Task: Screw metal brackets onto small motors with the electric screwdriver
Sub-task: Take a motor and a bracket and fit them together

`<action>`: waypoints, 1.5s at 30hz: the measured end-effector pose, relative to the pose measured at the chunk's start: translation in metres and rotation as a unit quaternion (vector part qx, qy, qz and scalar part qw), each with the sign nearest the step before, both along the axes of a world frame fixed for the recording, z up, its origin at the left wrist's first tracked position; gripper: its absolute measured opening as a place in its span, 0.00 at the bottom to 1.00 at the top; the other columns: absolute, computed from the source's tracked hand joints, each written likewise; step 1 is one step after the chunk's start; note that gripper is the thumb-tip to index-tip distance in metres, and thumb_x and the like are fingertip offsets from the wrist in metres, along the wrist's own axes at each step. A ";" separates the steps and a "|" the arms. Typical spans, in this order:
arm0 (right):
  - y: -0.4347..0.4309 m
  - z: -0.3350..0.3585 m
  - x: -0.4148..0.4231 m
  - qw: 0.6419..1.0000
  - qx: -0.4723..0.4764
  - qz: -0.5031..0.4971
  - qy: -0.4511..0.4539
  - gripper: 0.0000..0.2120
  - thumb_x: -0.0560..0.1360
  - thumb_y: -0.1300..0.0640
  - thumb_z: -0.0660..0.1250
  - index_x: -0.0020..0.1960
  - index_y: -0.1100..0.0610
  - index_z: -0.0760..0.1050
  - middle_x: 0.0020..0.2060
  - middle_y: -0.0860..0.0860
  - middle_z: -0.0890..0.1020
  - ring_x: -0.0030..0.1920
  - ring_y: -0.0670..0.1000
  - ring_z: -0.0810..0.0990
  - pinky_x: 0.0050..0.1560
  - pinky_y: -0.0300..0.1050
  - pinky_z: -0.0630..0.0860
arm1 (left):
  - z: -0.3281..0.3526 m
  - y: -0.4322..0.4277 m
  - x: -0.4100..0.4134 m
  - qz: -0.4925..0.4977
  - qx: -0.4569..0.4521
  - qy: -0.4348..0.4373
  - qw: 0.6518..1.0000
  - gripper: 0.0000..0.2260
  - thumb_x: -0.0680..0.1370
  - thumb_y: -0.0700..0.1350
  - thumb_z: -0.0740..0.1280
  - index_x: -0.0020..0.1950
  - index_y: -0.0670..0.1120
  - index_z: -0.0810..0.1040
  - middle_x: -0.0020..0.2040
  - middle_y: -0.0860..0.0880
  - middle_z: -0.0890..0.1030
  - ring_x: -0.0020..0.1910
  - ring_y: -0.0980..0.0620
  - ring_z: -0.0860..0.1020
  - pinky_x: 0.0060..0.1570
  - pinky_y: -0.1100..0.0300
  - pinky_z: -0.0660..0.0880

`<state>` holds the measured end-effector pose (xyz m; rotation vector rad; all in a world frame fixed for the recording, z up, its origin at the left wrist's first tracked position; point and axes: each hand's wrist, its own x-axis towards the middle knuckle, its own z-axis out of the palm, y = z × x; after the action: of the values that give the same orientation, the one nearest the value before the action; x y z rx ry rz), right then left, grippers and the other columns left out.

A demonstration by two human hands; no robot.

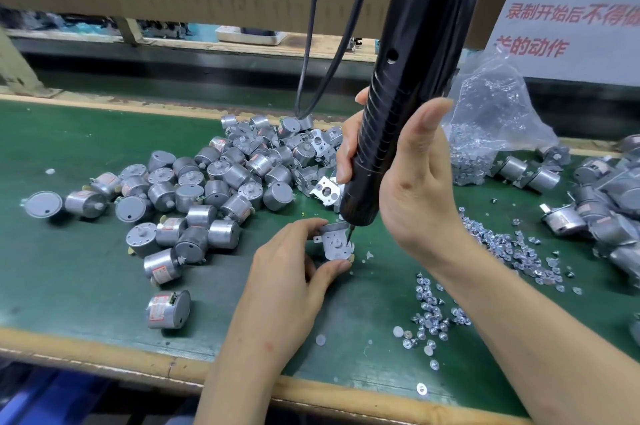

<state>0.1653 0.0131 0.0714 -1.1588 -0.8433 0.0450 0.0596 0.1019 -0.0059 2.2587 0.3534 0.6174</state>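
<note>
— While the right hand point(415, 189) wraps fingers and thumb round the black electric screwdriver point(394, 105), where does the bit sit?
— Its tip touches the metal bracket point(327, 236), near the bracket's right edge. The tool stands nearly upright, with its top leaning to the right.
— And the left hand point(287, 272)?
— It pinches the bracket and the small motor point(335, 245) beneath it between thumb and forefinger, on the green mat point(86, 286) near the middle of the bench. Most of the motor body is hidden under the bracket and the fingers.
— What lies around them?
— A pile of bare motors point(207, 189) spreads to the left, with one lone motor point(168, 309) nearer the front edge. Loose brackets point(322, 161) lie just behind the screwdriver. Screws point(433, 317) are scattered on the mat to the right, around the right forearm, and a clear plastic bag point(491, 126) holds more. More motors point(595, 213) are heaped at the far right. Black cables point(306, 71) hang down behind the pile.
</note>
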 end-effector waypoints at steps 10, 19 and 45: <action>0.003 -0.003 -0.001 0.999 -0.009 0.031 0.002 0.40 0.71 0.27 0.54 0.52 0.67 0.65 0.33 0.49 0.76 0.29 0.51 0.75 0.32 0.47 0.73 | 0.000 -0.001 0.001 0.003 0.003 0.002 1.000 0.17 0.72 0.50 0.76 0.58 0.52 0.77 0.38 0.61 0.75 0.38 0.60 0.76 0.40 0.76 0.67; 0.005 -0.006 -0.001 0.999 -0.009 0.030 -0.006 0.32 0.73 0.28 0.52 0.51 0.58 0.69 0.33 0.49 0.76 0.29 0.52 0.75 0.32 0.49 0.72 | 0.001 -0.002 0.001 0.007 -0.005 0.003 1.000 0.17 0.72 0.49 0.77 0.58 0.52 0.78 0.36 0.62 0.74 0.38 0.61 0.76 0.38 0.76 0.66; 0.011 -0.012 -0.006 0.997 -0.033 0.069 0.006 0.36 0.72 0.25 0.54 0.54 0.59 0.69 0.32 0.45 0.76 0.28 0.49 0.73 0.31 0.44 0.71 | -0.001 -0.003 0.003 0.001 0.020 0.025 0.999 0.15 0.71 0.48 0.76 0.55 0.55 0.75 0.36 0.61 0.75 0.36 0.58 0.74 0.37 0.69 0.65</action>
<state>0.1593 0.0236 0.0598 -1.1602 -0.9164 0.1946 0.0627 0.0994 -0.0070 2.3160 0.3698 0.5752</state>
